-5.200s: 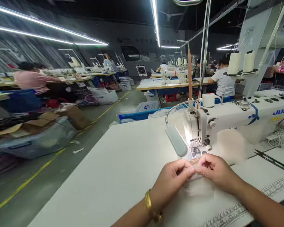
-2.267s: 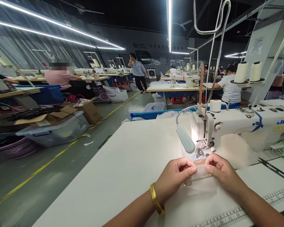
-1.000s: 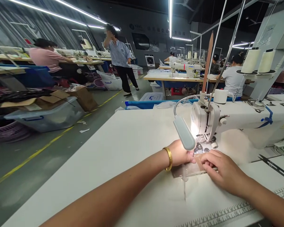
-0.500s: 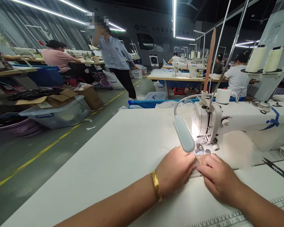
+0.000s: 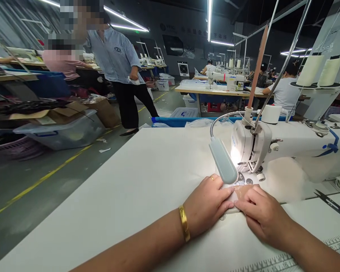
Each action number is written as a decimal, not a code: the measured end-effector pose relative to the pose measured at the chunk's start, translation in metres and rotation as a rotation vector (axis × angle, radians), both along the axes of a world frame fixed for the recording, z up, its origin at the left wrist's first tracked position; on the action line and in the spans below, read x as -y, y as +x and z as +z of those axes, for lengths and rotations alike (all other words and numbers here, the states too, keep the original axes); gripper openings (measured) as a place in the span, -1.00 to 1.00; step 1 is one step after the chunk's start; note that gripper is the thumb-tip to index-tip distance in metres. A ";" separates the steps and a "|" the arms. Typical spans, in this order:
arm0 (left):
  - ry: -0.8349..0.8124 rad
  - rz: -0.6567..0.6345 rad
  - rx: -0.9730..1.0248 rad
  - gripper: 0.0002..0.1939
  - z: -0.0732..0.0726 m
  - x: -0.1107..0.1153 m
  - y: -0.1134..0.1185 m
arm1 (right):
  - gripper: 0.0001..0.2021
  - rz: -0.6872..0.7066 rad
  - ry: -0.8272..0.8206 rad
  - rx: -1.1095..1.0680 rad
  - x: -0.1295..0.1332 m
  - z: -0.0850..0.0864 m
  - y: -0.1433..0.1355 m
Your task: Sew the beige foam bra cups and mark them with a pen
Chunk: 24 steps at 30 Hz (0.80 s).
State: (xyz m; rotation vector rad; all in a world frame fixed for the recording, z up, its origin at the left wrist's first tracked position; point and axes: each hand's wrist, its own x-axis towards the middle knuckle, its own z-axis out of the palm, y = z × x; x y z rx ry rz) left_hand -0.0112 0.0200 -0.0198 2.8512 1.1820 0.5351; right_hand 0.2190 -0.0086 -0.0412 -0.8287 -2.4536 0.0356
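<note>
A small tan fabric piece [image 5: 243, 191] with a pale, whitish part at its left lies on the sewing machine's bed, just in front of the needle area. My left hand [image 5: 208, 202], with a gold bracelet and a ring, has its thumb and fingers closed on the pale left side. From the right, my right hand [image 5: 262, 213] is closed with its fingertips pinching the tan side. Both hands partly cover the piece. Above the left fingers, a grey-green lamp [image 5: 223, 160] hides part of the needle area of the white sewing machine [image 5: 303, 136].
Black thread snips [image 5: 333, 204] lie at the right, and a clear ruler [image 5: 283, 263] spans the front edge. Thread cones [image 5: 310, 71] stand behind the machine. Beyond the white table [image 5: 158, 181], a person in a striped shirt [image 5: 113, 56] stands in the aisle; others sit at machines.
My left fingers have spread slightly and shifted left, showing more of the fabric piece. My right hand has barely moved. The person in the striped shirt has come closer along the aisle.
</note>
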 end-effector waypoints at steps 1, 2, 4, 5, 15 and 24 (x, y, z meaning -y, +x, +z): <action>0.001 0.005 -0.004 -0.74 0.000 0.000 0.000 | -0.52 -0.003 -0.003 -0.001 0.000 0.000 0.000; 0.003 0.006 -0.001 -0.74 0.000 0.000 -0.001 | -0.53 -0.006 -0.004 -0.004 0.000 0.000 0.000; 0.016 -0.007 0.030 -0.75 0.001 -0.001 -0.002 | -0.55 -0.020 -0.002 -0.016 -0.001 -0.001 -0.001; 0.022 -0.018 0.057 -0.76 0.002 -0.003 -0.003 | -0.55 -0.029 -0.003 -0.024 -0.002 -0.001 -0.002; 0.047 -0.088 0.177 -0.82 0.002 -0.027 -0.005 | -0.64 -0.123 0.035 -0.053 -0.007 0.000 -0.008; 0.065 -0.080 0.154 -0.86 0.004 -0.029 -0.005 | -0.65 -0.139 -0.005 -0.046 -0.006 -0.001 -0.010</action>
